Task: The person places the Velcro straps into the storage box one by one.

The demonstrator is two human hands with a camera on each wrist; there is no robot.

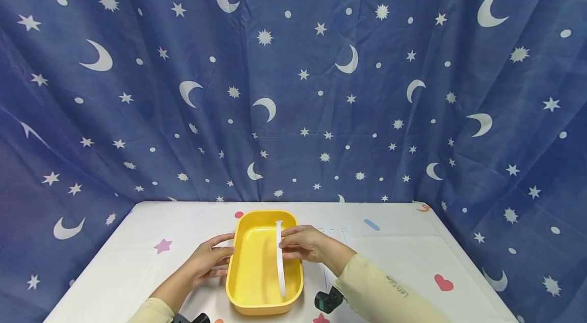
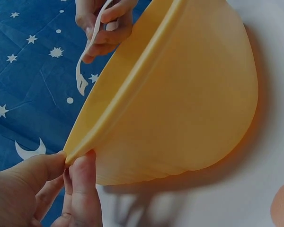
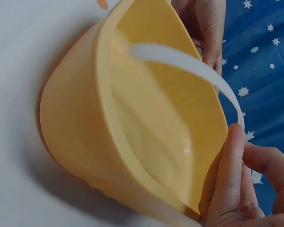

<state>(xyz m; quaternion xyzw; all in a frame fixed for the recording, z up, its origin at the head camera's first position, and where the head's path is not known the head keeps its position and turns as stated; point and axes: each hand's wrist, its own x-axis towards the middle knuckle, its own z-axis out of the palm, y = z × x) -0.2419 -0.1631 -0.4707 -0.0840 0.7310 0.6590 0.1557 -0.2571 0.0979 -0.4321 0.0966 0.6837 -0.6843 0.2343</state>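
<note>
Tub (image 1: 252, 267) on tabletop (image 1: 390, 262), curtain (image 1: 293, 83) behind. Strip (image 1: 280, 264) above tub, in right hand (image 1: 304, 244); left hand (image 1: 212, 259) at tub's left rim.

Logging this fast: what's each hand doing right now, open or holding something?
Left hand: holding the yellow tub.
Right hand: holding the white strip.

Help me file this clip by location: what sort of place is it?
Probably a makeshift indoor filming corner: a blue moon-and-star curtain hangs behind and beside a white table with printed shapes, and a dark right-wrist camera is in view.
</note>
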